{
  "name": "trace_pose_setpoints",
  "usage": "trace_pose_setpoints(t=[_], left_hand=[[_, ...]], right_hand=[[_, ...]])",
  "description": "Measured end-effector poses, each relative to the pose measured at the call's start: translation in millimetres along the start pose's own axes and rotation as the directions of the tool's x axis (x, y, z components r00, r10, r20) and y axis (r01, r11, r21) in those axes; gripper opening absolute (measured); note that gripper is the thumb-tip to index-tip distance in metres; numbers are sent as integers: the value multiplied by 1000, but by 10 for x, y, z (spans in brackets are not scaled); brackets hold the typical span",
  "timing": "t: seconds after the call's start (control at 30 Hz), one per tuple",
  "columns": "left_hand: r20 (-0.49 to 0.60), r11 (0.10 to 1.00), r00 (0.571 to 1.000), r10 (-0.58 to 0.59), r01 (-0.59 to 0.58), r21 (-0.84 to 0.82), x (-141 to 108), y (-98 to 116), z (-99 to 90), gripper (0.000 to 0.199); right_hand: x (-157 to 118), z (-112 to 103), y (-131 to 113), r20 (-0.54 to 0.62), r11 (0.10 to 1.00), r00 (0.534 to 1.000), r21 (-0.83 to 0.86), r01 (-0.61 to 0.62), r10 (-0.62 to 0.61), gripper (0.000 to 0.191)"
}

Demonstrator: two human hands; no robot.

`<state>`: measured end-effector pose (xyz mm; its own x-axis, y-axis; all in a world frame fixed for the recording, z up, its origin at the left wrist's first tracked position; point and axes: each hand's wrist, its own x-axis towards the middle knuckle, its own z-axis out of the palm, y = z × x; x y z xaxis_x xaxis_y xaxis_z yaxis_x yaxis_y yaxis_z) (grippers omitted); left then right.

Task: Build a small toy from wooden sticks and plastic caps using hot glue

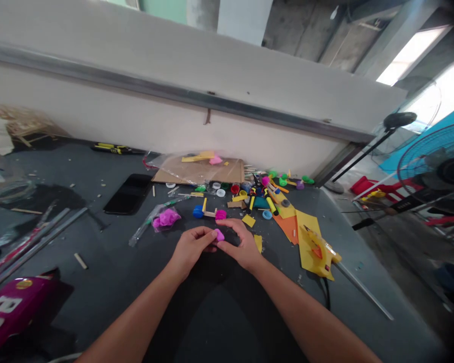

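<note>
- Far left on the dark workbench (66,262), a black smartphone (128,194) lies face up, and a clear bag of pink modelling clay (166,219) sits nearer the hands.
- The left hand (192,248) is closed in a pinch on a pink clay lump (219,235), which sits between both hands.
- The right hand (242,245) is closed on it too, thumb and fingers curled around from the other side. Squeezing too hard could squash it out of shape, and soft clay could stick to the fingers.
- Further right, a yellow hot glue gun (320,254) lies on yellow card (306,247). Can't tell if it's on, but a hot nozzle could burn a careless reach.
</note>
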<state>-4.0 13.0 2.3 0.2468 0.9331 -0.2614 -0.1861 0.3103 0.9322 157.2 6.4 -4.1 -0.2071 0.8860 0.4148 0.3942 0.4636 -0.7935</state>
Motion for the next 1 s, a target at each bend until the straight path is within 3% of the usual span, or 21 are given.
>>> trace_pose_setpoints(t=[0.1, 0.3, 0.57, 0.77, 0.9, 1.0], left_hand=[[45, 998, 998, -33, 36, -56, -14, 8, 0, 26], [85, 991, 994, -66, 75, -107, -24, -15, 3, 25], [105, 990, 991, -77, 88, -107, -18, -47, -16, 24], [130, 990, 988, -84, 98, -106, -16, -44, -12, 24], [145, 989, 984, -107, 120, -83, -17, -37, -13, 24], [151, 989, 982, -110, 123, -79, -20, -32, -13, 25]], right_hand=[[13, -7, 11, 1, 996, 997, -32, 78, -78, 30], [13, 25, 34, -68, 994, 993, -64, 93, -97, 27], [0, 0, -19, 21, 986, 990, -84, 143, -142, 36], [-8, 21, 1, -73, 996, 994, -47, 77, -80, 26], [-3, 1, -5, -7, 996, 997, -30, 79, -79, 35], [7, -16, 1, 30, 994, 994, -33, 106, -105, 27]])
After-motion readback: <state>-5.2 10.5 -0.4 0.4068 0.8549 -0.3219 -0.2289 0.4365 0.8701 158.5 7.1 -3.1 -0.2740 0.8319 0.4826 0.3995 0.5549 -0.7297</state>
